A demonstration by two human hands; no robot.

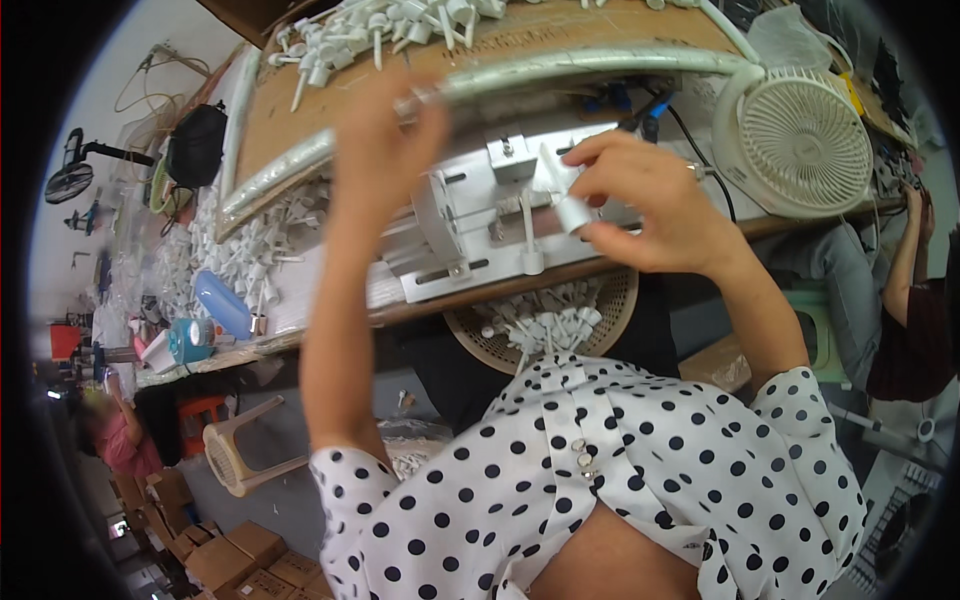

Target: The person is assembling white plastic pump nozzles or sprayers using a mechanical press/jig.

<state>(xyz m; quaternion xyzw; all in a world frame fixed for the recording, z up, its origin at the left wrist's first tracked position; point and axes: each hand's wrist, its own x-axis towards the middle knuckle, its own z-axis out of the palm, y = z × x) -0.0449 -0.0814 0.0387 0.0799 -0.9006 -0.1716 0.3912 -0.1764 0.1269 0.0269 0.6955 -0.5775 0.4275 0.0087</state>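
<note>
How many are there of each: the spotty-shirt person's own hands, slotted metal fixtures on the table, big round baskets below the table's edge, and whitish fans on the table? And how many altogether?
Own hands: 2 (left hand, blurred, and right hand)
Slotted metal fixture: 1
Round basket: 1
Whitish fan: 1
Total: 5

White shirt (pixel 690 480), black dots, shiny buttons (pixel 583 460) at five o'clock, short sleeves (pixel 800 415) at four and seven; ring (pixel 692 171) at two.
</note>
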